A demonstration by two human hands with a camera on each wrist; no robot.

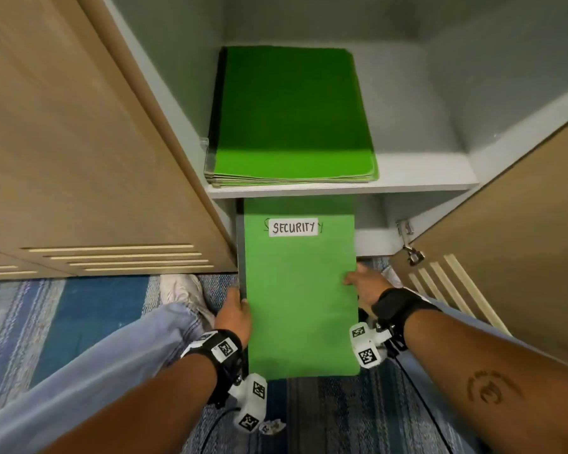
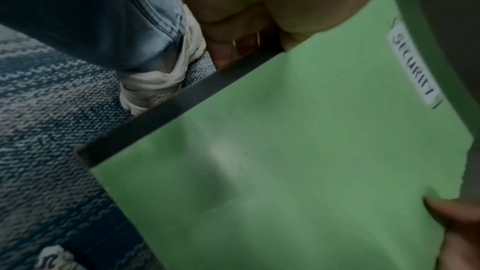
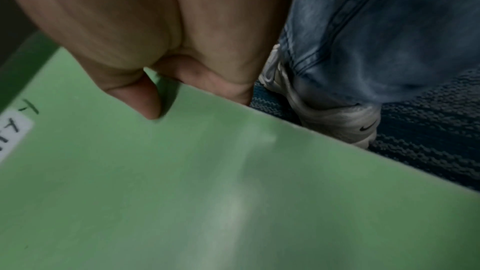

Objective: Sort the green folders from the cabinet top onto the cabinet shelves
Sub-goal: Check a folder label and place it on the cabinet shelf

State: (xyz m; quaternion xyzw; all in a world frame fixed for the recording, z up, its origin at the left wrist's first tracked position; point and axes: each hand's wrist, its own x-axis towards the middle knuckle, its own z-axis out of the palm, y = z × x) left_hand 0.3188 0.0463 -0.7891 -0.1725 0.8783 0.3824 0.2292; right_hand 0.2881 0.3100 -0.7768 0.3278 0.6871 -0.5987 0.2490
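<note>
A green folder (image 1: 300,290) with a white SECURITY label (image 1: 293,227) is held flat in front of the lower shelf opening, its far end under the upper shelf (image 1: 423,172). My left hand (image 1: 235,314) grips its left edge, thumb on top and fingers beneath. My right hand (image 1: 363,285) pinches its right edge the same way. In the left wrist view the folder (image 2: 298,151) shows a dark spine; in the right wrist view my thumb presses on the folder (image 3: 182,182). A stack of green folders (image 1: 289,126) lies on the upper shelf.
Two wooden cabinet doors stand open, the left door (image 1: 79,142) and the right door (image 1: 522,240), the right one with a metal latch (image 1: 410,244). My jeans leg (image 1: 112,355) and white shoe (image 1: 186,291) are on blue patterned carpet (image 1: 63,306) at the left.
</note>
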